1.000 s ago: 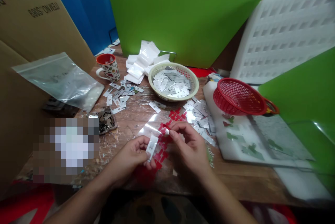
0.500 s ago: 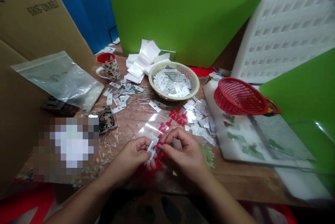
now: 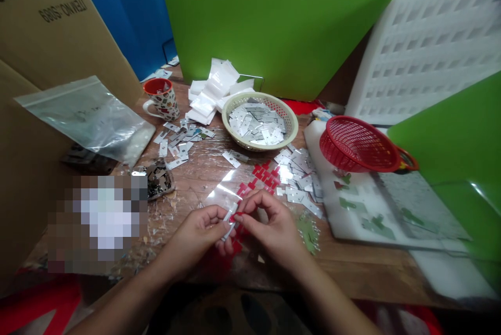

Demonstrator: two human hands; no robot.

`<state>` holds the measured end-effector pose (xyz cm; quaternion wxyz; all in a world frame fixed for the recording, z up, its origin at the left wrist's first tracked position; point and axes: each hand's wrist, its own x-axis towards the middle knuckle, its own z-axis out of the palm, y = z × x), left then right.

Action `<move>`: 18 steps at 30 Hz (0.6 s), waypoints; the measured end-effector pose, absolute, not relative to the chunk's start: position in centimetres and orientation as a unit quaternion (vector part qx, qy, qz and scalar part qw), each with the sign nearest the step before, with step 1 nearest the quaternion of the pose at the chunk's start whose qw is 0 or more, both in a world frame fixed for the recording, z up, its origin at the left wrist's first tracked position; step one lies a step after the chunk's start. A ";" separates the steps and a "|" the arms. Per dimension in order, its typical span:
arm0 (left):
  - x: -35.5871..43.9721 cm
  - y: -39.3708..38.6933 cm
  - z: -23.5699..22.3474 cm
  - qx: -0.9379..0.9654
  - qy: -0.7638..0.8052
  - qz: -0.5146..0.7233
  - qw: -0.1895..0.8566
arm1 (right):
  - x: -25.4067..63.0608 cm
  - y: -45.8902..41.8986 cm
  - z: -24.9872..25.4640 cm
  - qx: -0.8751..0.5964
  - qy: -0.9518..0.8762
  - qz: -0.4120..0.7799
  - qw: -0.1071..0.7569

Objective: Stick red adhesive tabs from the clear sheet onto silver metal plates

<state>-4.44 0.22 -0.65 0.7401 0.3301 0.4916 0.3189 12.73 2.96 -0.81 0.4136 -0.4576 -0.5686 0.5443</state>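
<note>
Between the fingers of my left hand (image 3: 203, 228) is a small silvery-white rectangular plate (image 3: 230, 222), tilted almost edge-on. My right hand (image 3: 268, 220) pinches a small red piece (image 3: 235, 216), which looks like a sticker, against that plate. Beneath both hands lies a clear sheet bearing rows of red stickers (image 3: 266, 174), partly covered by my fingers. Loose silvery plates (image 3: 299, 173) are heaped just beyond my right hand. A green piece with a spiky edge (image 3: 309, 230) rests beside my right wrist.
A cream basket (image 3: 291, 134) full of plates stands at the back, near a patterned mug (image 3: 166, 105) and white papers (image 3: 215, 87). More plates (image 3: 182, 139) lie left. A red basket (image 3: 360, 147) sits on white foam (image 3: 340, 225) at right. A plastic bag (image 3: 90, 116) leans left.
The plate in my left hand has turned from showing its flat face to nearly edge-on. My right fingers stay at it with the red piece, shifted only slightly.
</note>
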 end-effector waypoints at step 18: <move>-3.8 -0.8 -0.7 0.637 0.609 0.311 0.356 | 12.2 1.5 -2.1 -0.383 -0.488 0.608 0.495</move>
